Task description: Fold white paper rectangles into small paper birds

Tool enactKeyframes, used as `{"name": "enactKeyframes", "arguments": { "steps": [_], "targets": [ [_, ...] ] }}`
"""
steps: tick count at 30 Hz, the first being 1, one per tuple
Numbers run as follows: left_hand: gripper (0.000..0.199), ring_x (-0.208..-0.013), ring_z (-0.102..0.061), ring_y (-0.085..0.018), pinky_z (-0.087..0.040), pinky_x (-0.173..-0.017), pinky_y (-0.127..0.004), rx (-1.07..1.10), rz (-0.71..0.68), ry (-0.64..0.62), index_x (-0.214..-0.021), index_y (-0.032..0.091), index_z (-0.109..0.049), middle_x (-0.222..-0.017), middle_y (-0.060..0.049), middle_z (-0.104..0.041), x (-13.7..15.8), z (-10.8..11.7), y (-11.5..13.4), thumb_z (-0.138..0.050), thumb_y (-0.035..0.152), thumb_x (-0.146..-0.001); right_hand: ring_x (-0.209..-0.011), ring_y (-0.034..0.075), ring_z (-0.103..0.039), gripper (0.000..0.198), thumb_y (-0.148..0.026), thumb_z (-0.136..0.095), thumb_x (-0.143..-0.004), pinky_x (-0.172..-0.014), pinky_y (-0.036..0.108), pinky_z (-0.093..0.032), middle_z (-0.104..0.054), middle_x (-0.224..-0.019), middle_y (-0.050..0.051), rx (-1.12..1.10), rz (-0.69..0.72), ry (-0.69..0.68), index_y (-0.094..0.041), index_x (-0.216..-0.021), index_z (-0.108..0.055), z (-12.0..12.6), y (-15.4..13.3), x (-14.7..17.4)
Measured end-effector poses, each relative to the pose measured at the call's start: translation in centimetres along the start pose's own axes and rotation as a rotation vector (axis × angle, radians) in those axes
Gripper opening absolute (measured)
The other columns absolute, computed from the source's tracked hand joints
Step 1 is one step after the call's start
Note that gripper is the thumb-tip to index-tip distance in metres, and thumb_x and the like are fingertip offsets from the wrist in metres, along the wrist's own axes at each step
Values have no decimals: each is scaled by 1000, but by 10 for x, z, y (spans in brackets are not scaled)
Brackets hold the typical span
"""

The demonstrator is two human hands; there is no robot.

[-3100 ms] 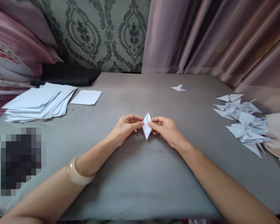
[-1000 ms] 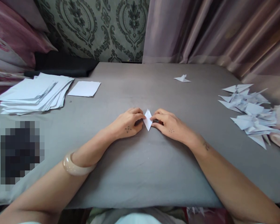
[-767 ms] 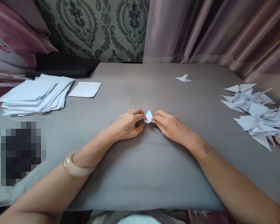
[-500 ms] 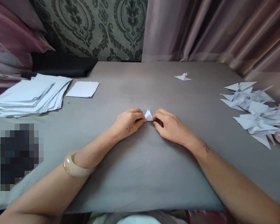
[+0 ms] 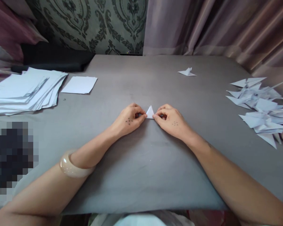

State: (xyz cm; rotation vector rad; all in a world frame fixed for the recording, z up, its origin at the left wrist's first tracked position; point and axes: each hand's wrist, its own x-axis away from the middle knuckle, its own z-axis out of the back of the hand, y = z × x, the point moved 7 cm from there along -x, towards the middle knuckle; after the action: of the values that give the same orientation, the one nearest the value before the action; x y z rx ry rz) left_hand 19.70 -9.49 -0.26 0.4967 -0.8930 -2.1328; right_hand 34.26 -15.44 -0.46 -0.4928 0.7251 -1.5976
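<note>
Grey cloth (image 5: 141,169) covers the whole work surface before us, smooth but for soft creases near its front edge. Behind it we see green wallpaper (image 5: 96,22) with a dark damask pattern, and mauve curtains (image 5: 214,28) hang along the back and the right side. At the far left a dark folded cloth (image 5: 54,58) lies at the foot of the wall, beside pink bedding. On the left of the surface a loose stack of white sheets (image 5: 25,91) rests, with a single sheet (image 5: 79,85) just beside it. A heap of folded paper triangles (image 5: 261,110) lies at the right edge, and one small folded piece (image 5: 187,72) sits alone, far back and well apart from everything else.

Both forearms reach forward and meet near the middle of the cloth. Our left hand (image 5: 128,117), knuckles up, with a pale bangle (image 5: 72,164) on its wrist, curls its fingers in and pinches the left corner of a small white paper triangle (image 5: 150,112) between thumb and forefinger. Our right hand (image 5: 171,121) mirrors it, fingers bent and pressed together, thumb and forefinger nipping the right corner. The triangle stands between the two hands, its point up and its base down on the cloth.
</note>
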Motion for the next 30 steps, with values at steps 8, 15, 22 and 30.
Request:
{"name": "enactKeyframes", "arguments": {
  "steps": [8, 15, 22, 30],
  "targets": [
    [18, -70, -55, -14, -48, -69, -30, -16, 36, 16, -80, 16, -73, -91, -6, -63, -2, 2, 2, -59, 28, -82, -64, 11, -55, 20, -32, -61, -80, -67, 31, -45, -65, -96, 3, 0, -38, 11, -21, -66, -69, -1, 3, -3],
    [16, -70, -55, -14, -45, -67, -29, -50, 56, 5, -81, 15, -72, -89, -6, -62, -3, 1, 2, -60, 26, -82, -66, 11, -56, 20, -32, -62, -79, -70, 32, -46, -65, -95, 3, 9, -60, 14, -21, -63, -67, -1, 3, -3],
    [15, -69, -53, -13, -45, -68, -28, -74, 54, -16, -79, 15, -70, -92, -6, -63, -5, 0, 1, -61, 27, -83, -68, 12, -57, 22, -32, -64, -79, -72, 32, -47, -63, -95, 3, 15, -88, 3, -20, -61, -64, -1, 4, -4],
    [16, -68, -52, -12, -43, -66, -27, -94, 68, -42, -78, 15, -68, -93, -6, -62, -6, 0, -1, -60, 28, -83, -68, 12, -55, 23, -33, -62, -80, -70, 31, -45, -63, -96, 3, 27, -81, -10, -20, -62, -64, -1, 5, -4]
  ]
}}
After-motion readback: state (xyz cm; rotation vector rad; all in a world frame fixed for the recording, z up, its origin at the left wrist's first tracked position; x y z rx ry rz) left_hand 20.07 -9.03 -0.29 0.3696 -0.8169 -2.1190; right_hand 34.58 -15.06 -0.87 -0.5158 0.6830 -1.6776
